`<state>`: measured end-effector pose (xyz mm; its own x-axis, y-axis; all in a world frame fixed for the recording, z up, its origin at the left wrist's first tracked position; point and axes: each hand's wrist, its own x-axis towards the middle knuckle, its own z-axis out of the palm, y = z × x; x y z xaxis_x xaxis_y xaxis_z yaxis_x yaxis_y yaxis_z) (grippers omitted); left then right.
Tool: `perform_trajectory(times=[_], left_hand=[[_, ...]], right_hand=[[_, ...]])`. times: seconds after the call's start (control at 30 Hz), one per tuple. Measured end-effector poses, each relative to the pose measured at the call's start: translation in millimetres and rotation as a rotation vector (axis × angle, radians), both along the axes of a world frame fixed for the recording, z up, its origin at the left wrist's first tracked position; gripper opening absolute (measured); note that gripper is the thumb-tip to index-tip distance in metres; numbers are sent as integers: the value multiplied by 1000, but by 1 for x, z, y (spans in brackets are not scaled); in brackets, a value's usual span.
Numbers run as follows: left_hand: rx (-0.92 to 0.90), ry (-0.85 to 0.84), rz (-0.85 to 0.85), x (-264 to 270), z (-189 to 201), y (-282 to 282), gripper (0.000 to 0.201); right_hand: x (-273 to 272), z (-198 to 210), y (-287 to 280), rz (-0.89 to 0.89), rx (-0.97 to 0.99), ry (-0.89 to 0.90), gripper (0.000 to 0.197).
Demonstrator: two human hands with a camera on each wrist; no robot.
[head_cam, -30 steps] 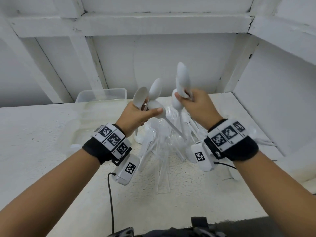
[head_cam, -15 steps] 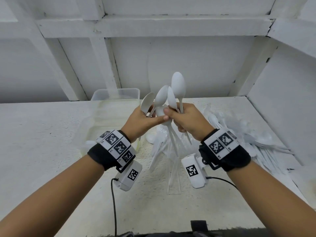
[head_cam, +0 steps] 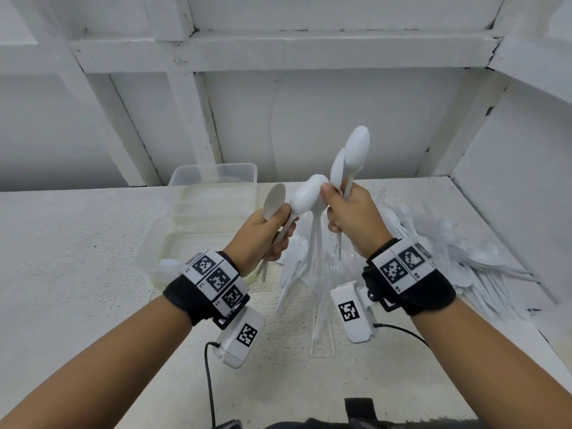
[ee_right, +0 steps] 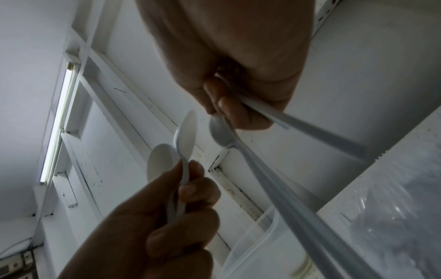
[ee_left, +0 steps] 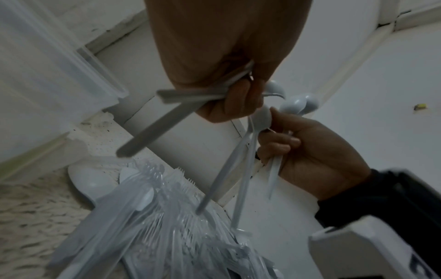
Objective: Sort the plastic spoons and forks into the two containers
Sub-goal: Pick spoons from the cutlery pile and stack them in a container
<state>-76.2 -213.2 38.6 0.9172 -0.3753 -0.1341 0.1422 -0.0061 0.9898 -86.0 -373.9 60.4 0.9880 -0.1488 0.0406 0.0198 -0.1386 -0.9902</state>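
My left hand (head_cam: pixel 278 221) grips two white plastic spoons (head_cam: pixel 274 201) by their handles, bowls up; the left wrist view shows the handles (ee_left: pixel 167 98) sticking out below its curled fingers. Close to its right, my right hand (head_cam: pixel 331 209) holds two more white spoons (head_cam: pixel 357 150) upright. Its thumb also pinches the bowl of another spoon (head_cam: pixel 318 205), whose handle hangs down. Both hands hover above a pile of clear forks (head_cam: pixel 309 274). Two clear containers stand to the left: a far one (head_cam: pixel 213 174) and a near one (head_cam: pixel 154 243) with a white spoon (head_cam: pixel 168 267) inside.
A heap of white spoons (head_cam: pixel 479 267) lies on the white table (head_cam: pixel 77 274) at the right, against the side wall (head_cam: pixel 510 181). White wooden beams close off the back. A cable (head_cam: pixel 210 382) trails from the left wrist camera.
The hands met half a second ago and have now drawn slightly apart. My right hand has lifted its upright spoons higher.
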Motion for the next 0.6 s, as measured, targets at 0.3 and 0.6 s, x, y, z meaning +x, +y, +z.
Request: perform_trajectory(times=[0.3, 0.6], left_hand=[[114, -129, 120, 2, -4, -14, 25], [189, -204, 119, 5, -5, -17, 25]], right_hand=[[2, 0, 25, -13, 258, -15, 27], [7, -3, 25, -52, -101, -89, 25]])
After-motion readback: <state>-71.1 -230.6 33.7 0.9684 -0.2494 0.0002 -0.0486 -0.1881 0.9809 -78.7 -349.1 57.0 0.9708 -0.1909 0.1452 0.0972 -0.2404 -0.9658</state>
